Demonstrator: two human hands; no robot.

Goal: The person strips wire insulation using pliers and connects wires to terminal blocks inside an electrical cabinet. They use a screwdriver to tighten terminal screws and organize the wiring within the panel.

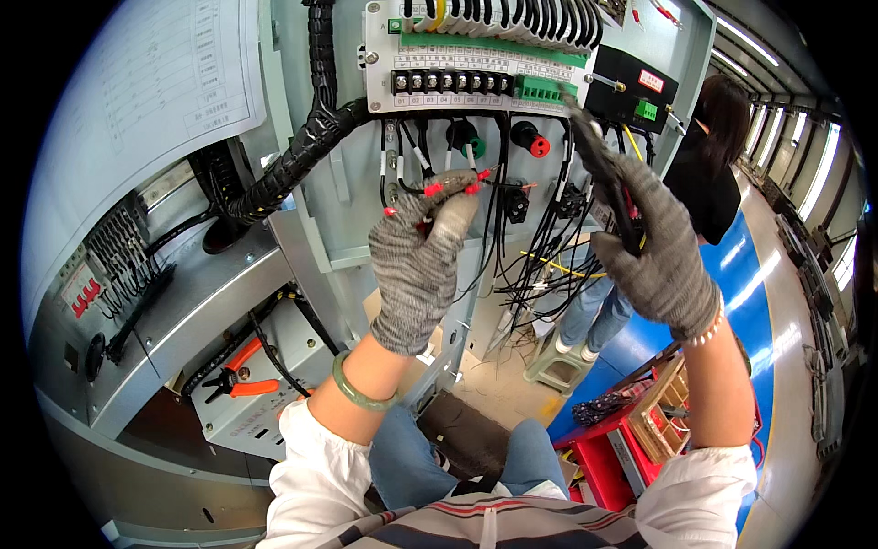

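Note:
My left hand [413, 265], in a grey knit glove, is closed below the terminal strip, thumb and fingertips pinching a thin black wire with a red crimp terminal [473, 188]. More red-ended wires are close to those fingers. Gloved likewise, my right hand [663, 256] grips dark-handled pliers [599, 160], their head pointing up toward the green connector [541, 90]. Whether the pliers touch anything there I cannot tell. Above both hands is the black screw terminal strip [453, 82] on a white panel.
Bundled black wires [540, 284] hang between my hands. At left are a thick wrapped cable [306, 151], a paper drawing [183, 69] and orange-handled pliers [251, 388] on a white box. A red toolbox [608, 471] stands at lower right. Another person [713, 165] is at the right.

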